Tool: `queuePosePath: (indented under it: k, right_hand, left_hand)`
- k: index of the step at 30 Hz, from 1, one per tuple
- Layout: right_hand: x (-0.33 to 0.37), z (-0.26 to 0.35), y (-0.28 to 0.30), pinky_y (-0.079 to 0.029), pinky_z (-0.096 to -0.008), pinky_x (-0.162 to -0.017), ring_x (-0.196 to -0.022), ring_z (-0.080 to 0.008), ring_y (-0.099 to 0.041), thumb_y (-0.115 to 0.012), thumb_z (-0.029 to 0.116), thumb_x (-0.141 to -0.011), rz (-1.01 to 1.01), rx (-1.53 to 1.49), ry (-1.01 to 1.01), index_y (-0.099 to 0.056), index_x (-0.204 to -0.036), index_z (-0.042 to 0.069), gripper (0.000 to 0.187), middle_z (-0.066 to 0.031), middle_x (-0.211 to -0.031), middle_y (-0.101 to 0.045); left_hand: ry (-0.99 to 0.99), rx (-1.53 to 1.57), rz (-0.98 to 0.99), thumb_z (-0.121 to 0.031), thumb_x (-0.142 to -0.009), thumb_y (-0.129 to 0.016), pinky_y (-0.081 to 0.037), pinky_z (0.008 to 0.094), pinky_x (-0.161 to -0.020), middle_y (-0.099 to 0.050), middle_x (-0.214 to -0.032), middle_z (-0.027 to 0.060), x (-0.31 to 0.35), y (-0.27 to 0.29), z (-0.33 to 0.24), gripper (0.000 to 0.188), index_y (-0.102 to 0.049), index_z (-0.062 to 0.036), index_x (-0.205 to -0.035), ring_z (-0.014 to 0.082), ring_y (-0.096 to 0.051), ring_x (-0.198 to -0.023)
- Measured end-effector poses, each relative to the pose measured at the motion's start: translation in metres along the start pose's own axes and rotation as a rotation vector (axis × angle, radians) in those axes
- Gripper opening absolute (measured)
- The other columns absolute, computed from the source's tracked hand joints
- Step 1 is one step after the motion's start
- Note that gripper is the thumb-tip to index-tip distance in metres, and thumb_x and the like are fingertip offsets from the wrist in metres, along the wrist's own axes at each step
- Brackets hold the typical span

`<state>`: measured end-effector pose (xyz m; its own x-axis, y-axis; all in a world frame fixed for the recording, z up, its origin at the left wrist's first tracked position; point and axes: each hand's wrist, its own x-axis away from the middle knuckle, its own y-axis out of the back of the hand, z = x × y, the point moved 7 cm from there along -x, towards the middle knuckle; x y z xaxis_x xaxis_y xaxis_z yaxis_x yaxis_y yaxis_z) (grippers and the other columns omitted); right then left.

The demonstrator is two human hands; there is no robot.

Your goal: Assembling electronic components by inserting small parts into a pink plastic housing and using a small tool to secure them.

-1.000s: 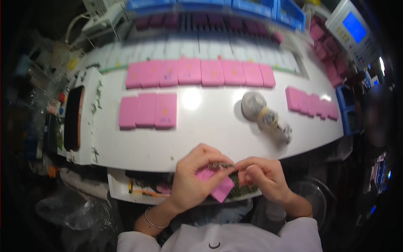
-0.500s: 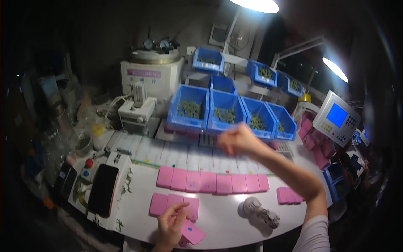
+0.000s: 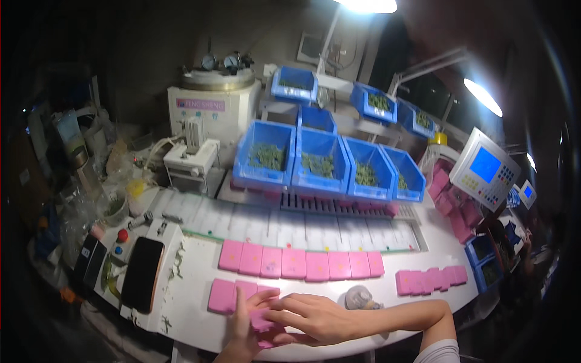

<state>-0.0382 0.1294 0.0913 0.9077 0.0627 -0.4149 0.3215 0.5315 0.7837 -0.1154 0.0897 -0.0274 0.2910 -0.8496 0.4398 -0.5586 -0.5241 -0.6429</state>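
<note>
Low at the table's front, my left hand (image 3: 243, 327) is closed round a small pink rubber mould (image 3: 263, 320). My right hand (image 3: 318, 317) comes across from the right, its fingers closed on the same mould. Much of the mould is hidden by the fingers, and I cannot tell whether its halves are apart. Just beyond the left hand lies a short group of similar pink moulds (image 3: 221, 295). Partly behind my right wrist sits a greyish, tied cloth bundle (image 3: 359, 297).
A long row of pink moulds (image 3: 293, 264) lines the table before a lit glass strip (image 3: 254, 227). More moulds (image 3: 430, 281) lie at right. Blue bins (image 3: 261, 179) hold green pieces. A phone (image 3: 144, 273) rests left; a control panel (image 3: 486, 169) stands right.
My right hand has come down from in front of the blue bins to the mould in my left hand. The view has shifted slightly.
</note>
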Motion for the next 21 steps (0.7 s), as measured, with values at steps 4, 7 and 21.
queuePosePath:
  k: [4, 7, 21]
  right_hand:
    - [0.052, -0.026, 0.024, -0.048, -0.0347, -0.063, -0.076, -0.0230, -0.056, -0.045, 0.014, -0.092, -0.244, -0.411, -0.480, -0.055, -0.099, -0.002, 0.020, -0.0098, -0.084, -0.052]
    - [0.087, -0.027, -0.004, -0.047, -0.0288, -0.061, -0.076, -0.0181, -0.057, -0.035, 0.024, -0.096, -0.356, -1.419, -0.732, -0.053, -0.096, -0.005, 0.034, -0.0116, -0.092, -0.053]
    - [0.177, -0.035, 0.027, -0.042, -0.0389, -0.084, -0.095, -0.0340, -0.053, -0.058, -0.004, -0.070, 0.007, 0.478, -0.836, -0.037, -0.134, 0.007, 0.068, -0.0235, -0.124, -0.043]
  left_hand:
    - [-0.121, -0.232, 0.554, -0.079, -0.072, -0.025, -0.045, 0.0286, -0.054, -0.058, -0.082, 0.0161, 0.040, -0.067, 0.013, 0.100, -0.011, -0.0092, -0.143, 0.0149, -0.050, -0.059]
    - [-0.136, -0.384, 0.607, -0.079, -0.066, -0.036, -0.042, 0.0234, -0.049, -0.057, -0.077, 0.0149, 0.052, -0.084, 0.032, 0.110, 0.002, -0.0106, -0.143, 0.0111, -0.047, -0.053]
    - [-0.297, -0.417, 0.265, -0.035, -0.098, -0.015, -0.038, 0.0206, -0.042, -0.047, -0.061, 0.0049, 0.020, -0.070, 0.076, 0.040, -0.041, -0.0058, -0.109, 0.0079, -0.043, -0.045]
